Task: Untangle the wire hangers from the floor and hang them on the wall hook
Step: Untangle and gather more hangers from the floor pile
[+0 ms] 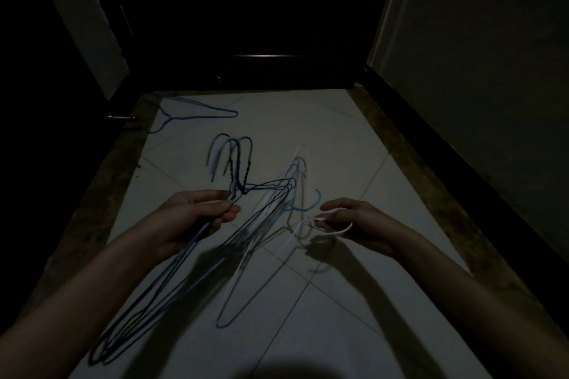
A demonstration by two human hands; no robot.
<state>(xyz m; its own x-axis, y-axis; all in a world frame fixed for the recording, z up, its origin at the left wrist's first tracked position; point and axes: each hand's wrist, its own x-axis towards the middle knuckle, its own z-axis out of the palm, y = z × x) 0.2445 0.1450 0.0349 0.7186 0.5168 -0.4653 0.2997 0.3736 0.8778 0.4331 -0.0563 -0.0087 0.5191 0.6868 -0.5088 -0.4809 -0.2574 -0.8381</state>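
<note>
While sorting goes on: two hands work over a pale tiled floor (323,132) in a dim passage.

Left hand (197,218): fingers and thumb curl round a bundle (172,274) of dark and blue hangers, gripped just below their twisted necks.
Bundle, lie: hooks (234,151) stand up and away from the hand, all facing much the same way; the shoulders trail down toward the lower left, their far ends at or near the floor.
Bundle, reason (judged): hooks are kept together and upright so the lot can go over the wall hook in one move.
Right hand (354,221): thumb and fingertips pinch a white hanger (246,258) at its hook; the other fingers are loosely bent.
White hanger, lie: the hook end is in the hand, the body slants down and left, crossing a loose blue hanger (229,314) and the right edge of the bundle.
White hanger, reason (judged): held by the hook so it can be drawn clear of the crossing wires.
Tangle: between the two hands, touching both grips; which wire passes over which cannot be told, as blur hides it.
Stray hanger (191,114): blue, flat on the floor, well apart from both hands, near the far left corner.
Wall hook: not in view.
Stage (judged): partway; untangling is unfinished and nothing is hung yet.
</note>
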